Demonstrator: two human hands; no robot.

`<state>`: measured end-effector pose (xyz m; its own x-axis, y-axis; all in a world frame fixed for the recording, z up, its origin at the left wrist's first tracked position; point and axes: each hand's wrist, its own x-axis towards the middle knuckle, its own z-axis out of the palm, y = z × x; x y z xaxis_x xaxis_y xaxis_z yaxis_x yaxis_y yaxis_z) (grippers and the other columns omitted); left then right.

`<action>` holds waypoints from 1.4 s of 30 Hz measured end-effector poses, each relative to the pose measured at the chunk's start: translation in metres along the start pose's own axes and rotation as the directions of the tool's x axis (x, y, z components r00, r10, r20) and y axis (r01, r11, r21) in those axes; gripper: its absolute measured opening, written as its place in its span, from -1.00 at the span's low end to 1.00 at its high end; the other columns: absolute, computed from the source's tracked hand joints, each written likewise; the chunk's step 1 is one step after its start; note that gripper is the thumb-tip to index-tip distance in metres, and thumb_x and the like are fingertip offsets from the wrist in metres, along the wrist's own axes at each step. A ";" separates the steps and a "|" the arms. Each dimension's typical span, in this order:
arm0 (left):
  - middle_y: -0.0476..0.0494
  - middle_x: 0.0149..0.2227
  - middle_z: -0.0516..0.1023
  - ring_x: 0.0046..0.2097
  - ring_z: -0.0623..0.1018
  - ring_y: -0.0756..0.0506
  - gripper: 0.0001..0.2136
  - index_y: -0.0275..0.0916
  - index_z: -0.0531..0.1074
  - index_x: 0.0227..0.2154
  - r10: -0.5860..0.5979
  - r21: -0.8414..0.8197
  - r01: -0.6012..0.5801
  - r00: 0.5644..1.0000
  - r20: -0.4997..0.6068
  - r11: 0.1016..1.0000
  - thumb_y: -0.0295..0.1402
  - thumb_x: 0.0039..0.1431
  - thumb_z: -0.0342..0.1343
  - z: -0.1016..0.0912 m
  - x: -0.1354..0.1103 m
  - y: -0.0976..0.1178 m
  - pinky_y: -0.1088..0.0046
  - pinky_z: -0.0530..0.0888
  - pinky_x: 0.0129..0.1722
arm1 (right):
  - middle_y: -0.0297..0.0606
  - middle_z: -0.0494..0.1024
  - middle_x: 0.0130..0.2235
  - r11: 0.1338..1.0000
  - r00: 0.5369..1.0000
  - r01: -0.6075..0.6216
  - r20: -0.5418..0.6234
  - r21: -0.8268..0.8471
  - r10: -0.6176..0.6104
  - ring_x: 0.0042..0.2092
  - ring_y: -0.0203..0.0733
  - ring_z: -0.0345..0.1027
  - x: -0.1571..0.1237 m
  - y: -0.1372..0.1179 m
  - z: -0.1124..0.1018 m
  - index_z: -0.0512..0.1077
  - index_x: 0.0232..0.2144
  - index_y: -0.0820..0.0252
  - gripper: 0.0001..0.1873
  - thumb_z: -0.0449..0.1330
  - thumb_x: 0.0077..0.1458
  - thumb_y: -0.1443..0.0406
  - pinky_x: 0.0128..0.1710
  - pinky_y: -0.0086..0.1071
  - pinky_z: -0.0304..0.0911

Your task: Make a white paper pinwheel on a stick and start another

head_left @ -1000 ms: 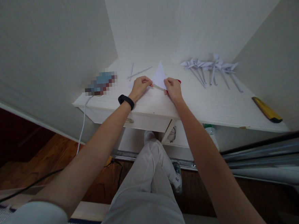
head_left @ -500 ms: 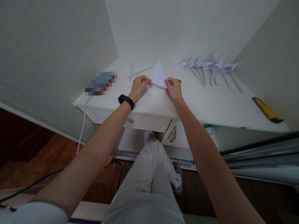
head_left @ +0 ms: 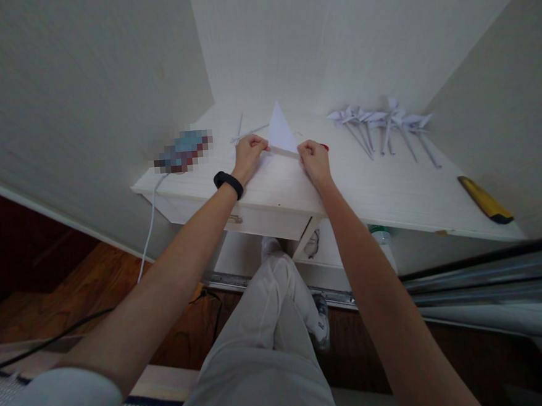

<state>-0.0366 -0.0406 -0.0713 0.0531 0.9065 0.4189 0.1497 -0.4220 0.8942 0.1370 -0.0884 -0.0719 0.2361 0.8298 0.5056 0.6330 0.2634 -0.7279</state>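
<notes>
A white sheet of paper, folded into a triangle with its point standing up, sits on the white desk. My left hand is closed and pinches the paper's left lower corner. My right hand is closed and pinches the right lower corner. A black band is on my left wrist. Both hands rest on the desk top near its front edge.
Several folded paper pinwheels on sticks lie at the back right. Thin paper sticks lie behind my left hand. A blurred item with a white cable sits at the left. A yellow-handled tool lies far right.
The paper triangle has swung leftward and stands more upright, its tip higher. Both hands shifted slightly up and left with it.
</notes>
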 end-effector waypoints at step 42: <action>-0.07 -0.50 0.51 -0.44 0.43 0.02 -0.93 -0.27 0.38 -0.53 0.026 -0.017 -0.024 0.991 0.133 1.000 -0.39 -0.02 0.07 0.003 -0.003 0.002 0.46 0.36 -0.38 | -0.46 0.22 -0.73 0.997 0.998 0.030 0.049 0.066 -0.033 -0.62 -0.34 0.14 -0.003 0.000 0.000 0.20 -0.63 0.15 -0.61 -0.04 0.18 0.12 -0.44 -0.40 0.09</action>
<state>-0.0335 -0.0441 -0.0711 0.1883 0.8891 0.4171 0.1319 -0.4437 0.8864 0.1362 -0.0911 -0.0730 0.1785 0.8439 0.5060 0.5895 0.3200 -0.7417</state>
